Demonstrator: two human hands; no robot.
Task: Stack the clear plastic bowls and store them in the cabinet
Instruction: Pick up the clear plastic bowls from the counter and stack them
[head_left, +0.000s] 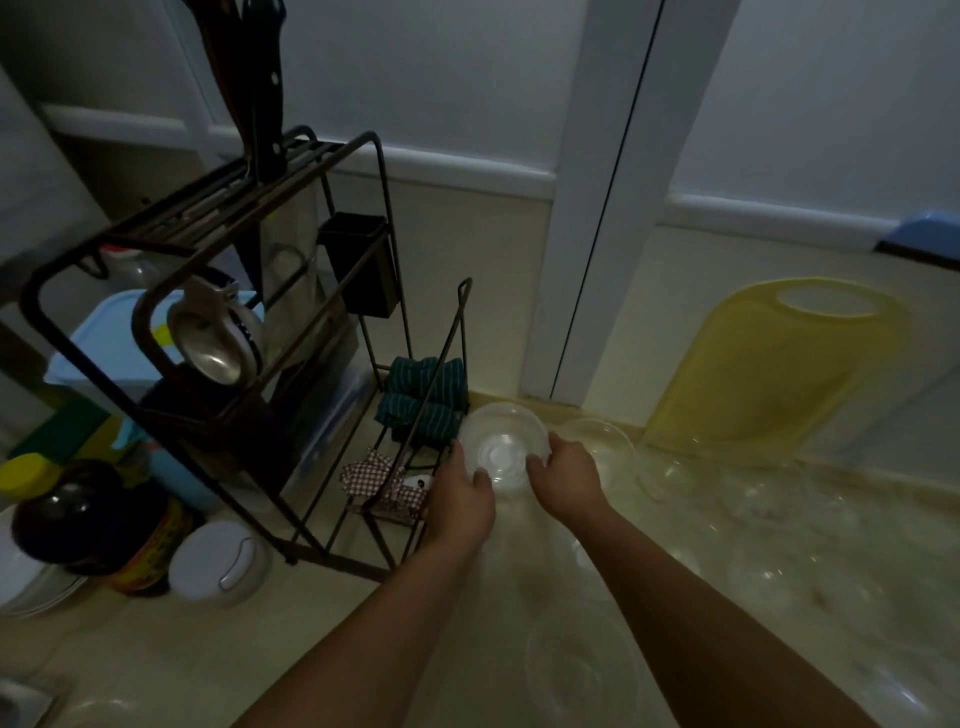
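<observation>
At far left, a black wire rack (218, 322) is seen on the bench (156, 654). Just right of it, a clear plastic bowl (503, 447), tilted, is held above the bench: its left rim is gripped by the left hand (462, 499), its right rim by the right hand (563, 475). More clear bowls (602, 441) are scattered rightward, before a yellow cutting board (769, 374).

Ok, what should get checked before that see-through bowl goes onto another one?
1. Both hands on the bowl: ok. The left hand and right hand grip opposite sides of its rim.
2. Bowl off the counter: cannot tell, it is tilted toward the camera.
3. A bowl to stack onto: ok, a second clear bowl sits just right of it.
4. Room on the left: not ok, the black wire rack stands close to the left hand.
5. Bowls clean and dry: cannot tell, light is dim.
</observation>
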